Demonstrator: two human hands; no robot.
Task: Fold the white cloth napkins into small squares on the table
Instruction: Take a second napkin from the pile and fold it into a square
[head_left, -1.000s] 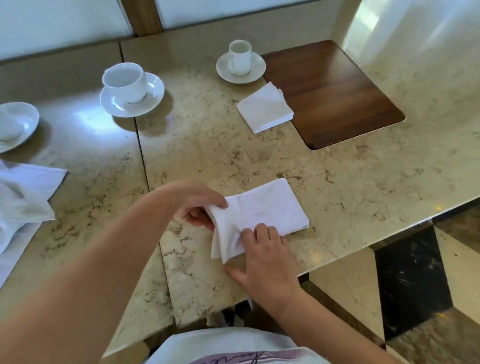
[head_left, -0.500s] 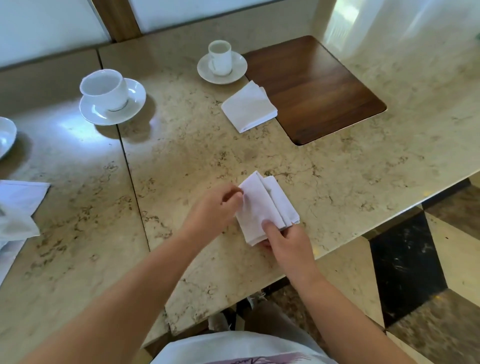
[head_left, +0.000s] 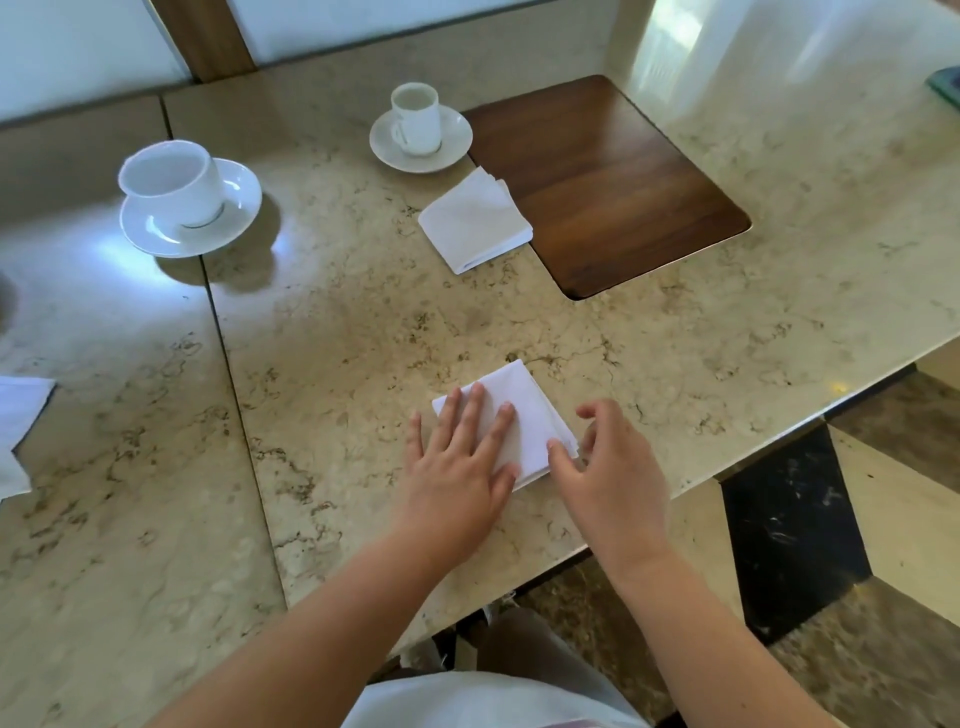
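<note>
Left grip (head_left: 457, 467) flat on napkin (head_left: 519, 410), cups beyond

napkin (head_left: 524, 415): its 7 o'clock part lies hidden under the left hand (head_left: 457, 473).
right hand (head_left: 613, 467): the fingertips at the napkin's 4 o'clock corner are blurred, so contact cannot be told.
cloth (head_left: 21, 415): cut off by the 9 o'clock edge.
green thing (head_left: 948, 85): cut off at 2 o'clock, unidentifiable.
</note>
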